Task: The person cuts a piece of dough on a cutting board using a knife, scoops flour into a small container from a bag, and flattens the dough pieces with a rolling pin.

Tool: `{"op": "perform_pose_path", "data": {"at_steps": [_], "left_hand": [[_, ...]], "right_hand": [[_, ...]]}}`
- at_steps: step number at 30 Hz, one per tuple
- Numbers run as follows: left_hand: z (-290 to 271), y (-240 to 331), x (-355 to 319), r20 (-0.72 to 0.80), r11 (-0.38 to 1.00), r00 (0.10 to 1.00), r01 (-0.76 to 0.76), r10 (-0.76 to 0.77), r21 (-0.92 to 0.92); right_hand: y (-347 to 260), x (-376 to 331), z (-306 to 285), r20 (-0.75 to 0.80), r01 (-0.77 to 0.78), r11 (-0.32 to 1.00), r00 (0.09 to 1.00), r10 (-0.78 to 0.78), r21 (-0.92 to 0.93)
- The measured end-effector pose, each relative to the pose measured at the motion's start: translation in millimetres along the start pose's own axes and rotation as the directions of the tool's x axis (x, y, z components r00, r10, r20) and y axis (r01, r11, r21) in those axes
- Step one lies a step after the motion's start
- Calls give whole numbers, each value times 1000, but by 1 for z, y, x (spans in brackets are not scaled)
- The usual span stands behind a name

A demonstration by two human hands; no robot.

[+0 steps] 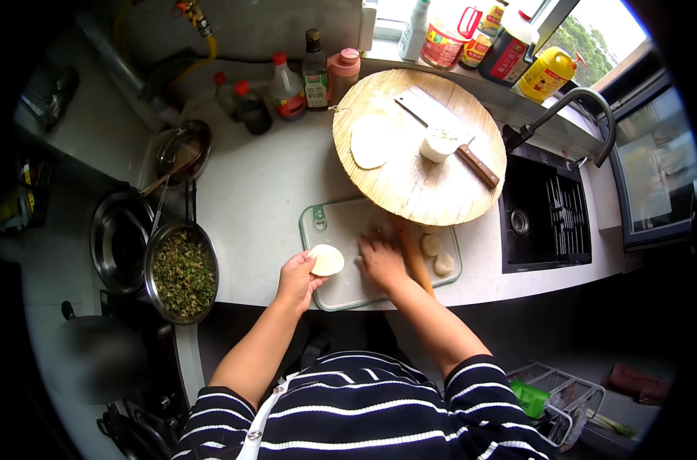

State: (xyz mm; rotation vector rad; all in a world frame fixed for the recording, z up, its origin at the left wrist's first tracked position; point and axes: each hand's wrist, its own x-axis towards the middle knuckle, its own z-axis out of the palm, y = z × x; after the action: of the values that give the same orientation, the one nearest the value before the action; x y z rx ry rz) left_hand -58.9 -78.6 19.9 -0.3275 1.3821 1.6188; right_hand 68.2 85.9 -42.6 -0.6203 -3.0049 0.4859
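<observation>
My left hand (293,280) pinches a small round dough wrapper (328,260) by its edge, above the left part of a green-rimmed cutting board (335,295). My right hand (384,262) lies on the board with its fingers stretched out, holding nothing that I can see. Just right of it is a wooden rolling pin (414,257), partly behind my right wrist. Two small dough pieces (431,244) rest on the board beyond the pin. A round woven tray (410,205) overhangs the board's far edge, carrying a pale flat dough round (371,143), a small white bowl (438,146) and a wooden-handled cleaver (478,165).
On the left, a metal bowl of chopped green filling (183,270) stands by an empty metal basin (121,239). Several sauce bottles (288,90) line the back wall. A black sink (549,207) with a tall faucet (571,100) is at right, beneath a sill of bottles (509,54).
</observation>
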Motion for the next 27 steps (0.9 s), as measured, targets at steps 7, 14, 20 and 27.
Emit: {"op": "perform_pose_path", "data": {"at_steps": [7,14,20,27], "left_hand": [[13,-57,27,700,-269,519,-674,490,688],[8,-57,18,724,-424,484,-594,490,684],[18,-62,28,687,-288,521,-648,507,705],[50,-49,49,306,76,862,-366,405,928]], "right_hand": [[21,-48,-39,-383,175,985,909,-163,-3],[24,-73,-36,-300,-262,962,914,274,82],[40,-68,-24,-251,-376,902,871,422,213],[40,-66,-30,-228,-366,900,879,418,238]]}}
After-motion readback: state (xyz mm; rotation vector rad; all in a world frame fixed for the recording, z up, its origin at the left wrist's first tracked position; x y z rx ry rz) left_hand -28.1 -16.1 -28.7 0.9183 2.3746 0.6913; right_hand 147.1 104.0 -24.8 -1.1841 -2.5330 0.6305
